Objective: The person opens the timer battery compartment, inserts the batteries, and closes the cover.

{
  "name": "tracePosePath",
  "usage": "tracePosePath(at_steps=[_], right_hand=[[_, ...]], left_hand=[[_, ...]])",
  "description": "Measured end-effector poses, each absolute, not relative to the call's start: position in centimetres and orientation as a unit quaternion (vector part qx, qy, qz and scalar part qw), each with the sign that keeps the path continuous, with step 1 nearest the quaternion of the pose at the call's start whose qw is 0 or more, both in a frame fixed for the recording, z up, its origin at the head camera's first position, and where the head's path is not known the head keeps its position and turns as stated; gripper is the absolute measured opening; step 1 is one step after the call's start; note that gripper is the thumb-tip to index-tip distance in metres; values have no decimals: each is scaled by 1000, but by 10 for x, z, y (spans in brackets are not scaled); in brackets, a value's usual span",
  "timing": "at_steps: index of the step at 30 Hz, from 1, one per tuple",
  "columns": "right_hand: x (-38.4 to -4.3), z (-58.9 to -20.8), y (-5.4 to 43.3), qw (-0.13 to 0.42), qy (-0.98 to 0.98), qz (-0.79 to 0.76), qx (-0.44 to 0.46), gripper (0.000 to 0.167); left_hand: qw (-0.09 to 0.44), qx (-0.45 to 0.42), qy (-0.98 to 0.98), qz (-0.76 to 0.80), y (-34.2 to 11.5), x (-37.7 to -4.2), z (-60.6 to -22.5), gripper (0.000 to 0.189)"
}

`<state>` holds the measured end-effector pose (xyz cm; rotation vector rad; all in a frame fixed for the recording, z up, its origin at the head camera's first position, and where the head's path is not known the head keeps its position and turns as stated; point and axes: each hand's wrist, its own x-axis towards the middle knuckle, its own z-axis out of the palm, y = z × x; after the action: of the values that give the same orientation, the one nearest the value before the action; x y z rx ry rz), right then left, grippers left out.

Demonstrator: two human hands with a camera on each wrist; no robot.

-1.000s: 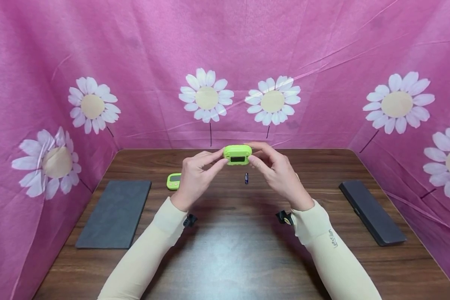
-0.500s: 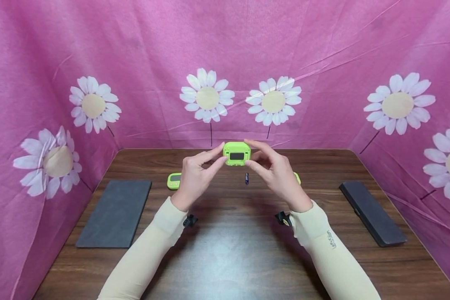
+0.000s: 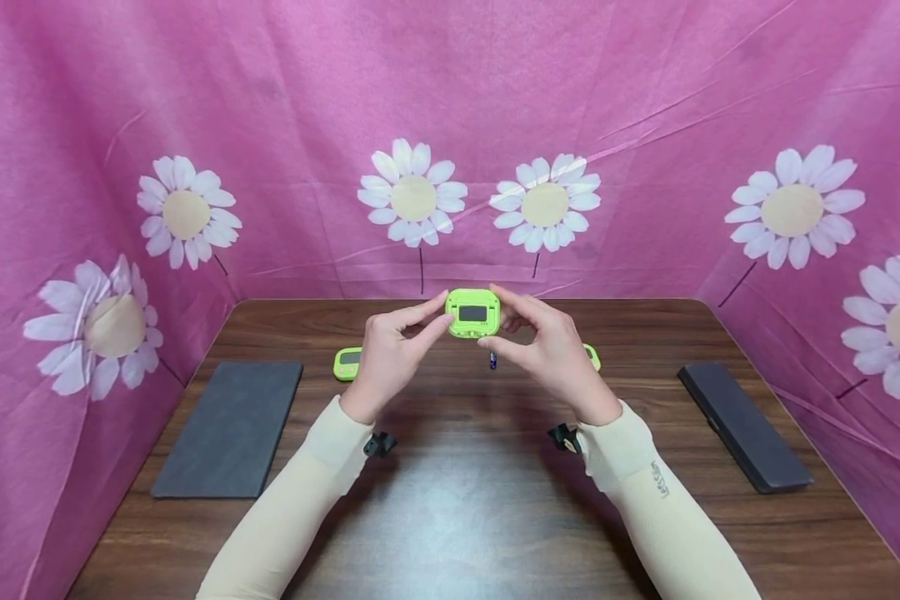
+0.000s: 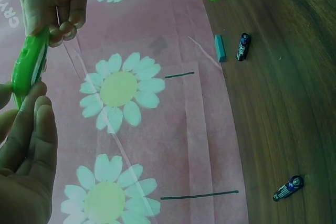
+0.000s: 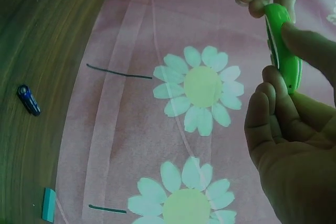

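Both hands hold up a small lime-green electronic device (image 3: 472,313) above the far part of the table. A dark rectangle fills the middle of the face seen in the head view. My left hand (image 3: 392,354) pinches its left edge between thumb and fingers. At the opposite edge, my right hand (image 3: 558,354) grips it, thumb at the lower right corner. Both wrist views show the device (image 4: 30,66) edge-on. Below it on the table lies a small dark-blue battery (image 3: 492,362); a second battery (image 4: 288,188) shows in the left wrist view.
Another green device (image 3: 347,363) with a grey screen lies partly behind the left hand. A green piece (image 3: 592,357) shows past the right hand. A teal block (image 4: 219,48) lies near the table's back edge. A dark flat pad (image 3: 228,429) and black case (image 3: 745,425) flank the table.
The device has tilted so its face with the dark rectangle turns more toward the head camera. My right thumb has slid down and left along its lower edge. The left hand stays nearly still.
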<state>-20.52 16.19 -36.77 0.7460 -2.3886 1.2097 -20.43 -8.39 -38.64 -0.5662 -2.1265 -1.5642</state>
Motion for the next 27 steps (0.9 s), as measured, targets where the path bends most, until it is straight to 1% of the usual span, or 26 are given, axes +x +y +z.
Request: tracePosePath(at_steps=[6, 10, 14, 20, 27], right_hand=[[-205, -366, 166, 123, -838, 473, 242, 70], [-207, -366, 168, 86, -823, 512, 229, 67], [-209, -366, 169, 68, -813, 536, 218, 65], [-210, -367, 170, 63, -797, 563, 210, 66], [-211, -365, 175, 42, -797, 560, 221, 65]], left_hand=[[185, -221, -762, -579, -85, -204, -385, 40], [170, -230, -772, -568, -85, -203, -385, 52], [189, -228, -785, -545, -85, -203, -387, 60], [228, -227, -788, -525, -84, -205, -390, 58], [239, -234, -782, -527, -84, -205, -391, 55]])
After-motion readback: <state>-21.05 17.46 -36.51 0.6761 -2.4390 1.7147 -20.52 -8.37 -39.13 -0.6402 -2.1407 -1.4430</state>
